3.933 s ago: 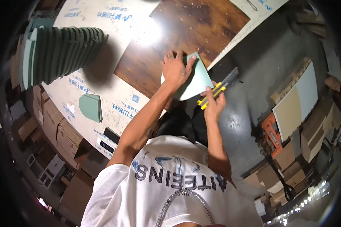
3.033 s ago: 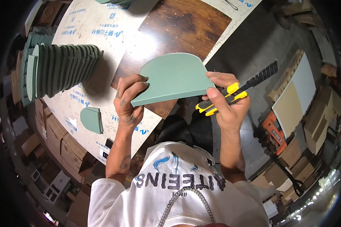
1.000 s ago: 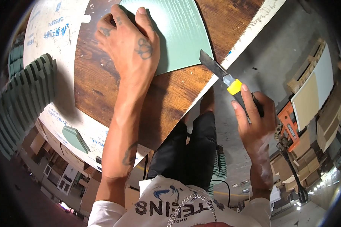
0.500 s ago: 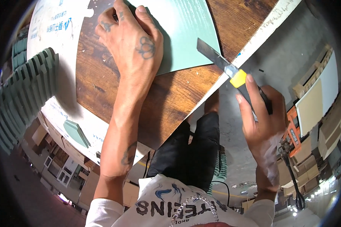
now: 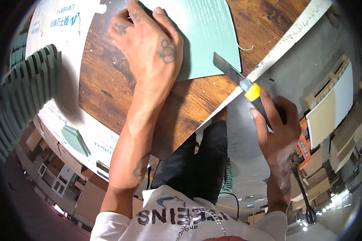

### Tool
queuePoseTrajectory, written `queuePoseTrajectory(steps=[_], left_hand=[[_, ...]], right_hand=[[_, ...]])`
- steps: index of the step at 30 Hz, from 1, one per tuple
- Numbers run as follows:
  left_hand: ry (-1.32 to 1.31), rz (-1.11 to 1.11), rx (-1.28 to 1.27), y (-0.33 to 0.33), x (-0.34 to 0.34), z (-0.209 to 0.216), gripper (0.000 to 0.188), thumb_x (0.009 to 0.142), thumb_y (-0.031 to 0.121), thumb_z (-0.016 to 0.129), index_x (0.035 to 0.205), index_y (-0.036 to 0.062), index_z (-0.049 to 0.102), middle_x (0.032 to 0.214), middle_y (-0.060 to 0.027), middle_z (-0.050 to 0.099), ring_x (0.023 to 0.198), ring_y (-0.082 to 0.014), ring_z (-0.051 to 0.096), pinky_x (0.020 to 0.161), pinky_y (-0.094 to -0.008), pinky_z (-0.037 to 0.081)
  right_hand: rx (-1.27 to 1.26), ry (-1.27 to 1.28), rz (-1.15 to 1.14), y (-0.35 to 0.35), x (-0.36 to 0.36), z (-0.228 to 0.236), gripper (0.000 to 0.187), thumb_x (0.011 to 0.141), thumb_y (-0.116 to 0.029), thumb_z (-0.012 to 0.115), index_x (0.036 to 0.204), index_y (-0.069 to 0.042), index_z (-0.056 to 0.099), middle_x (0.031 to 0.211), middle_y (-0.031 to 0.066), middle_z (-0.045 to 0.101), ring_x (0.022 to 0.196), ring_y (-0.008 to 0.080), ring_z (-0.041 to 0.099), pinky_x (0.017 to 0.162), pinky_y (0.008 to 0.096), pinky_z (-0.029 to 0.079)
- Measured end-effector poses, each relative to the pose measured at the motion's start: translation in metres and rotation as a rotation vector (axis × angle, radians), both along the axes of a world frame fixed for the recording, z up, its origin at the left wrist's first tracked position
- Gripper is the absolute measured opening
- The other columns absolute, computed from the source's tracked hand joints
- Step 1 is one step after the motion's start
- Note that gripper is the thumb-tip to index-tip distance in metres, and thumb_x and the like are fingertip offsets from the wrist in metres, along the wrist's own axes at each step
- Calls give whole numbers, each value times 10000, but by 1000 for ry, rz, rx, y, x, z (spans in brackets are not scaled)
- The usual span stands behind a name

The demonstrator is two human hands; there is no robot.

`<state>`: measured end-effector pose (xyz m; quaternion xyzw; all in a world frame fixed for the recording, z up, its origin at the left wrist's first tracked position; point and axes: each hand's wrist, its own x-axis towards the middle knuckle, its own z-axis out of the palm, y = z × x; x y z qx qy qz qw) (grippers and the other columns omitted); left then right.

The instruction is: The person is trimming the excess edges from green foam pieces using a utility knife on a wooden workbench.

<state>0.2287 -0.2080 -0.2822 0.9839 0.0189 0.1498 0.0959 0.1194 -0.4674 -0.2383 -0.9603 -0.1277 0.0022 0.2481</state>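
A pale green panel (image 5: 207, 38) lies on the dark wood-patterned tabletop (image 5: 201, 96), its far part out of view. My left hand (image 5: 153, 48) presses along the panel's left edge, thumb on the panel side and the other fingers bent; its fingertips are partly hidden. Held in my right hand (image 5: 279, 120) is a utility knife (image 5: 251, 91) with a yellow collar, dark handle and extended blade. The blade points up and left over the panel's near right corner; I cannot tell whether it touches. A thin pale shaving (image 5: 246, 47) curls beside the panel's right edge.
A stack of slatted green pieces (image 5: 28, 88) stands at the left on a white printed sheet (image 5: 64, 18), near a small green stack (image 5: 75, 138). The white table edge (image 5: 283, 42) runs diagonally on the right. Beyond are boards (image 5: 332, 108) and an orange piece of equipment (image 5: 305, 148).
The view has shifted slightly, with the tabletop and panel a little farther right. The thin shaving now shows at the panel's right edge. Both hands keep their holds.
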Motion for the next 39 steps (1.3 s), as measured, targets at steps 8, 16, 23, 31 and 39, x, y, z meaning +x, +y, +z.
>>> queuePoseTrajectory(steps=[8,16,23,31,39], left_hand=[[15,30,12,2,1,-4,486,1027,245,450,1346,-120,482,1116,-356,486,1067,-429,474,909,-606,434],[47,33,-29,3,1,0,492,1035,268,454,1343,-114,492,1137,-349,486,1087,-439,484,913,-604,443],[-67,-24,8,-2,-1,2,441,1037,232,448,1337,-90,488,1090,-327,491,1048,-415,480,912,-570,435],[54,-79,124,6,-1,1,433,1050,236,423,1344,-78,466,1040,-294,504,1060,-389,476,933,-580,407],[13,-13,-32,-2,4,2,451,1054,265,431,1359,-65,471,1123,-298,473,1076,-383,468,936,-560,430]], right_hand=[[-15,3,-2,-2,2,1,466,835,-221,805,1284,-189,687,974,51,559,807,206,575,643,341,520],[26,-65,29,0,22,-3,477,846,-204,796,1307,-203,673,951,51,548,809,208,574,647,337,523],[-33,16,47,-5,15,4,454,845,-220,803,1284,-194,693,950,52,556,816,214,587,637,351,526],[-17,-64,75,2,48,-5,439,874,-297,784,1289,-194,690,975,74,566,823,212,597,620,334,534],[-3,-207,91,17,102,-17,379,881,-221,784,1248,-154,719,985,68,595,794,186,629,652,330,544]])
